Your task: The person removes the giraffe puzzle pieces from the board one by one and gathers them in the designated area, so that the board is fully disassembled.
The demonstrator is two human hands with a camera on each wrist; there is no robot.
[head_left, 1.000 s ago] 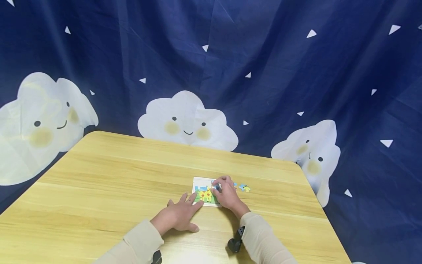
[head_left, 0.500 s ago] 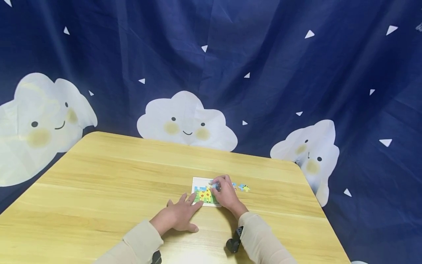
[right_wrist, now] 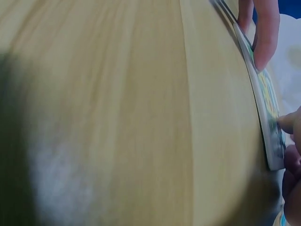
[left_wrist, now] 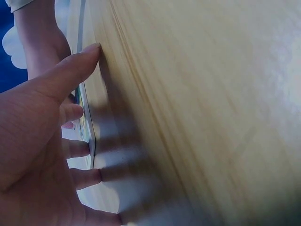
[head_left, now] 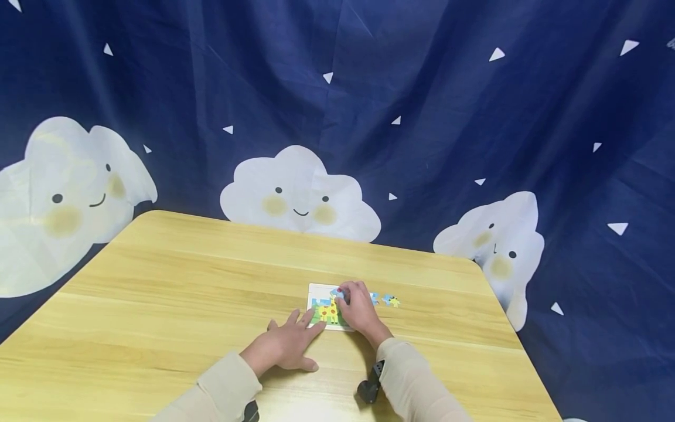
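On the table lies a white-framed jigsaw puzzle with a yellow, red-spotted giraffe on green and blue. White backing shows along its upper part. My left hand is spread, its fingertips resting on the puzzle's lower left edge. My right hand pinches a small blue puzzle piece over the puzzle's upper right area; the hand hides that side. In the right wrist view, the thumb of that hand touches the puzzle face near the frame.
Loose puzzle pieces in blue and yellow lie right of the puzzle, partly behind the right hand. The wooden table reaches back to a dark blue curtain with smiling clouds. A black wrist device hangs under the right sleeve.
The right hand has shifted slightly left with the puzzle piece, and more of the piece's blue and red shows now. The left hand keeps its place on the puzzle's edge.
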